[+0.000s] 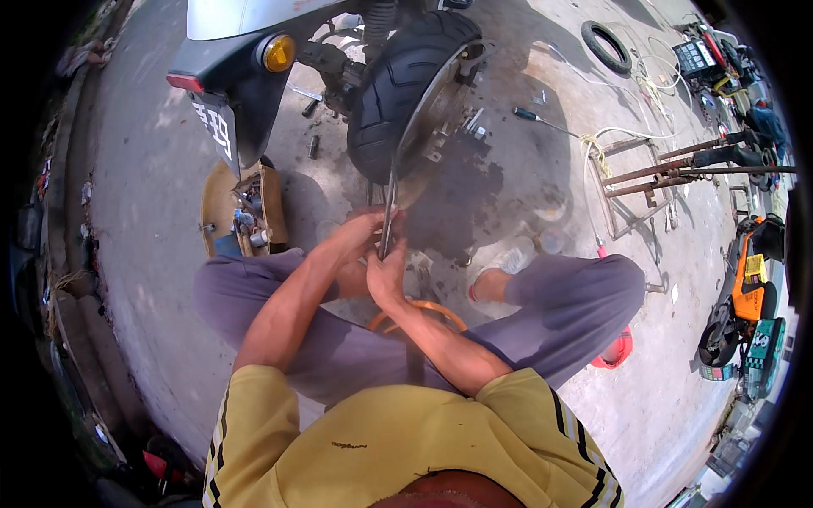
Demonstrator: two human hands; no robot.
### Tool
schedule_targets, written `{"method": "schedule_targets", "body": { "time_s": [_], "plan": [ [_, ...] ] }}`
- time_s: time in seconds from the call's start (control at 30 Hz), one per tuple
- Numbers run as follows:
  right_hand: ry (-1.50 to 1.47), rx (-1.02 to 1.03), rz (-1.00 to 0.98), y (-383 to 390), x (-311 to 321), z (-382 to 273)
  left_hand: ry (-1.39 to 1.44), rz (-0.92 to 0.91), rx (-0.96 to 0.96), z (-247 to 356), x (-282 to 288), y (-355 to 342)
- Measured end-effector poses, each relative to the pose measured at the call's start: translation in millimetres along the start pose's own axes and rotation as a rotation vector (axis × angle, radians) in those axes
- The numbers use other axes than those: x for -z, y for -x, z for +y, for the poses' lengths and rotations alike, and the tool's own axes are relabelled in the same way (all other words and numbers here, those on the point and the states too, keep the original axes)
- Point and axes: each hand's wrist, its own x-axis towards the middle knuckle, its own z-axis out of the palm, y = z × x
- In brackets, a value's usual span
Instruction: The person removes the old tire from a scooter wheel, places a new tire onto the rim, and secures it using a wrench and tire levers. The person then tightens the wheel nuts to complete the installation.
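Both of my hands are closed around a long, thin metal tyre lever (390, 196) in front of me. My left hand (362, 232) grips it higher up, and my right hand (387, 273) is wrapped round its lower end. The lever's far end meets the edge of a black motor scooter tyre (396, 93). This tyre is at the rear of a scooter, and its wheel rim (434, 110) shows on the right side. Exactly how the lever's tip sits against the rim is too small to tell.
A cardboard box (273, 203) of tools stands left of the wheel. A screwdriver (527, 113), small metal parts (474, 123) and a loose tyre (605, 46) lie on the ground to the right. Farther right are a metal frame stand (631, 190) and an orange machine (748, 288).
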Motion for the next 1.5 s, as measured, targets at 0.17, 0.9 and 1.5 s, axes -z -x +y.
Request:
{"method": "schedule_targets", "body": {
  "time_s": [0.17, 0.9, 1.5],
  "plan": [
    [0.136, -0.048, -0.140, 0, 20, -14, -0.221, -0.009, -0.063, 1, -5, -17],
    [1.183, 0.467, -0.118, 40, 59, -122, -0.685, -0.095, -0.340, 15, -14, -5],
    [1.632, 0.795, -0.286, -40, 196, -210, -0.938, 0.314, -0.422, 15, -47, 28]
  ]
}}
